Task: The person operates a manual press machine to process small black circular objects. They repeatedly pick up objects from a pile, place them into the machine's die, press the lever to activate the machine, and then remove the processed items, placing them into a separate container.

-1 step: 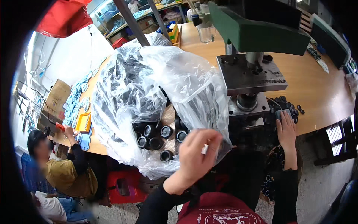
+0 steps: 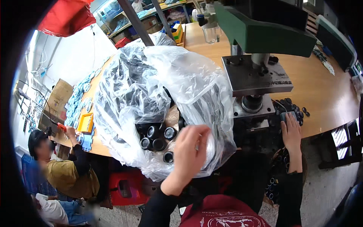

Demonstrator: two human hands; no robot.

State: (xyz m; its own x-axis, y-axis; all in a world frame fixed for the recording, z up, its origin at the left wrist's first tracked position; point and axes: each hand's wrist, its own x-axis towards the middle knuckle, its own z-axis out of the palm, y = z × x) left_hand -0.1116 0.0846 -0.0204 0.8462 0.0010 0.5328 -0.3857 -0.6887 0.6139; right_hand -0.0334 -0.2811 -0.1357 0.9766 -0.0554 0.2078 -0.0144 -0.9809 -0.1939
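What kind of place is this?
Probably a small factory or workshop: there's a green press machine, a big clear plastic bag of round black parts, and another person holding a red tool.

From a worker's head, the left of two side-by-side fisheye cameras faces down and forward over a workbench (image 2: 325,104), close above the left hand (image 2: 190,148) and, at three o'clock, the right hand (image 2: 291,131). The wearer's shirt (image 2: 227,210) fills five o'clock; a co-worker (image 2: 72,179) sits farther off at eight.
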